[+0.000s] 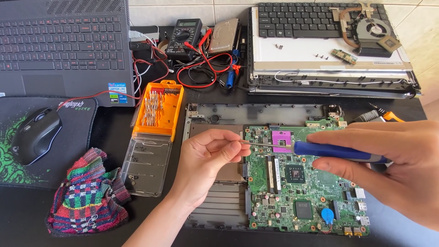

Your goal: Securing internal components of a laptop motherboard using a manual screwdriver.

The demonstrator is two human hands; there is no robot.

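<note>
A green laptop motherboard [297, 183] lies in a dark laptop base [256, 112] at the middle of the black table. My right hand [393, 169] grips a blue-handled screwdriver [334, 151] held level above the board, its metal shaft pointing left. My left hand [208, 158] pinches the tip of that shaft between thumb and fingers, just left of the board's purple socket [282, 138].
An orange bit case [157, 110] with an open clear lid sits left of the base. A colourful cloth [87, 194], mouse [35, 135] on a pad, black laptop [64, 45], multimeter [184, 37] with red leads, and a dismantled laptop with keyboard [320, 41] surround it.
</note>
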